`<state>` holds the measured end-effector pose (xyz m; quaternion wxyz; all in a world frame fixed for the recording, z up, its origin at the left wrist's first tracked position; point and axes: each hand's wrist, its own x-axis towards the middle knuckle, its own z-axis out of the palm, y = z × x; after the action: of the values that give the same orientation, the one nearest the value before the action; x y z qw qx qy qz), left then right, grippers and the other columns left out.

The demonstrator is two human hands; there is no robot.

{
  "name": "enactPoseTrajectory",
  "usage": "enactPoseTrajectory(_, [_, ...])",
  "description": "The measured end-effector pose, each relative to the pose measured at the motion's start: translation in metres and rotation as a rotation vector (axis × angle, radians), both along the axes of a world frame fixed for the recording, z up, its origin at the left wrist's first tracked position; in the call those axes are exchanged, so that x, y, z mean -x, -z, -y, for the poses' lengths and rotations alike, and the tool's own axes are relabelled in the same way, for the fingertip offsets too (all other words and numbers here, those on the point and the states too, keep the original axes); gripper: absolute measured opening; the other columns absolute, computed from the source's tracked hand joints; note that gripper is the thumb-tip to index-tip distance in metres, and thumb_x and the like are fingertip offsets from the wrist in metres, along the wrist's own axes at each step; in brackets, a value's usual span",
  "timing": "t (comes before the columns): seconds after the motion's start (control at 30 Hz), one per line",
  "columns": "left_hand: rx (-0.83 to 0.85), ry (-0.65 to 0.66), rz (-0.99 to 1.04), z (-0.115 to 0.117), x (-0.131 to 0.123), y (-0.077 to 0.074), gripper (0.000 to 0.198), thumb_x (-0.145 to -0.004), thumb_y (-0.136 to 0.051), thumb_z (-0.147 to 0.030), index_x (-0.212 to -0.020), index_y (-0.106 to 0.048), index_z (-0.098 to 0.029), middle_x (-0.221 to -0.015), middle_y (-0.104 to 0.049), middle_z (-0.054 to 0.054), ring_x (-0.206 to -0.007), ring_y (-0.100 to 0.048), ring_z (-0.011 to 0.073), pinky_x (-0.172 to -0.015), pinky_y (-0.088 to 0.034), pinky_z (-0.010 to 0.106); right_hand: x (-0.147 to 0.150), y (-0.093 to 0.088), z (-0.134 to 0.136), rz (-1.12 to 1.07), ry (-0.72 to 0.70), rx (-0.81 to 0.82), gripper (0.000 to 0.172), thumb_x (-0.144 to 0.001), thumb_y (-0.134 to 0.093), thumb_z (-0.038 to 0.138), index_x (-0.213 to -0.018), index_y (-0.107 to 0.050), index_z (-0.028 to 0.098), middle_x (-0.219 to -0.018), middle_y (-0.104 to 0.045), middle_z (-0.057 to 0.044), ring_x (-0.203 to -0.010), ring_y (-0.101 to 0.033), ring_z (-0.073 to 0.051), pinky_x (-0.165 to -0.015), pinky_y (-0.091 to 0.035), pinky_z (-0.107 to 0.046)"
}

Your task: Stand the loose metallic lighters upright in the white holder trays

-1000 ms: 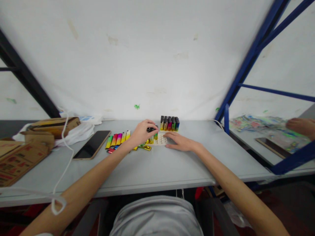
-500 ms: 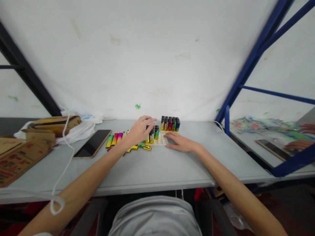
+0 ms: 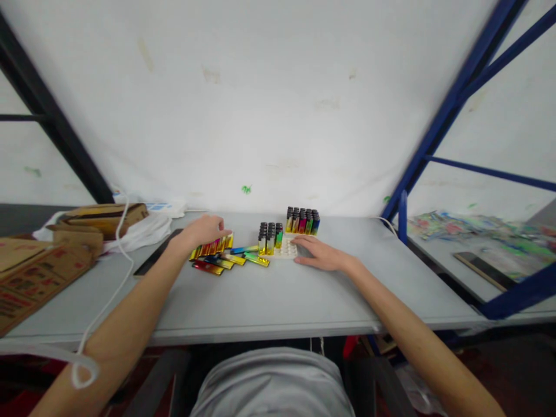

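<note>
My left hand [image 3: 200, 230] over the lighter row [image 3: 212, 248] (grip: can't tell); my right hand [image 3: 321, 254], thumb and fingers apart, touching white tray [image 3: 288, 250].

"Where's the holed white tray [image 3: 288, 251]?"
"Touching the right grip [image 3: 322, 253]; black-topped lighters [image 3: 270, 238] stand in its left part, another block [image 3: 303, 220] beyond."
"And the glossy pieces [image 3: 234, 260]?"
"Lying: a row [image 3: 211, 247] under the left grip [image 3: 204, 229], others strewn to its right."

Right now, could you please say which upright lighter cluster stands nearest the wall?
The rear cluster, behind the white tray; the left cluster stands on that tray.
</note>
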<state>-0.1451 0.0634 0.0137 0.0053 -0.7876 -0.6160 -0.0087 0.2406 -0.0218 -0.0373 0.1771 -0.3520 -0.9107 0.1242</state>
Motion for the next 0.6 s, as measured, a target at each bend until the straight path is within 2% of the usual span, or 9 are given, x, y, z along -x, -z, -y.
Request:
enactPoseTrajectory(0.1, [-0.011,-0.013,-0.003,0.006,-0.019,0.007,0.050,-0.088,-0.052,-0.059,-0.098,-0.076,-0.016,-0.109,-0.076,0.020,-0.102,-0.071,0.0350,-0.082,-0.053,0.037,0.000,0.001,0.000,0.003,0.010,0.006,0.059,-0.100,-0.058,0.049,-0.146,-0.049,0.013,-0.150,-0.053,-0.019,-0.142,-0.049,-0.032,-0.122,-0.038,-0.053])
enactPoseTrajectory(0.23, [-0.026,-0.012,-0.038,0.013,-0.042,0.018,0.046,-0.094,-0.045,-0.045,-0.098,-0.075,-0.011,-0.117,-0.072,0.026,-0.109,-0.069,0.0372,-0.088,-0.053,0.040,-0.001,0.002,-0.001,-0.013,0.008,0.006,0.057,-0.100,-0.059,0.049,-0.145,-0.050,0.015,-0.150,-0.053,-0.019,-0.141,-0.050,-0.032,-0.121,-0.038,-0.055])
enactPoseTrajectory(0.33, [-0.098,0.011,0.026,0.014,-0.050,0.024,0.041,-0.094,-0.044,-0.039,-0.098,-0.072,-0.010,-0.117,-0.069,0.028,-0.110,-0.068,0.0374,-0.090,-0.052,0.043,-0.001,0.003,-0.001,-0.021,0.002,0.001,0.057,-0.100,-0.059,0.049,-0.145,-0.050,0.016,-0.150,-0.054,-0.019,-0.141,-0.050,-0.032,-0.121,-0.039,-0.055])
enactPoseTrajectory(0.43, [-0.201,0.071,0.228,0.015,-0.052,0.022,0.033,-0.096,-0.042,-0.039,-0.096,-0.064,-0.014,-0.104,-0.072,0.023,-0.100,-0.069,0.0338,-0.087,-0.051,0.042,0.000,0.003,-0.001,-0.017,0.006,0.005,0.057,-0.100,-0.059,0.049,-0.146,-0.050,0.015,-0.150,-0.054,-0.019,-0.141,-0.050,-0.032,-0.121,-0.039,-0.055])
enactPoseTrajectory(0.6, [-0.179,0.336,0.794,0.029,-0.061,0.005,0.023,-0.100,-0.042,-0.043,-0.098,-0.049,-0.022,-0.083,-0.070,0.005,-0.075,-0.066,0.0187,-0.076,-0.050,0.031,0.000,0.001,0.000,-0.036,-0.002,0.007,0.056,-0.100,-0.060,0.047,-0.146,-0.050,0.018,-0.151,-0.054,-0.018,-0.142,-0.049,-0.032,-0.121,-0.038,-0.055])
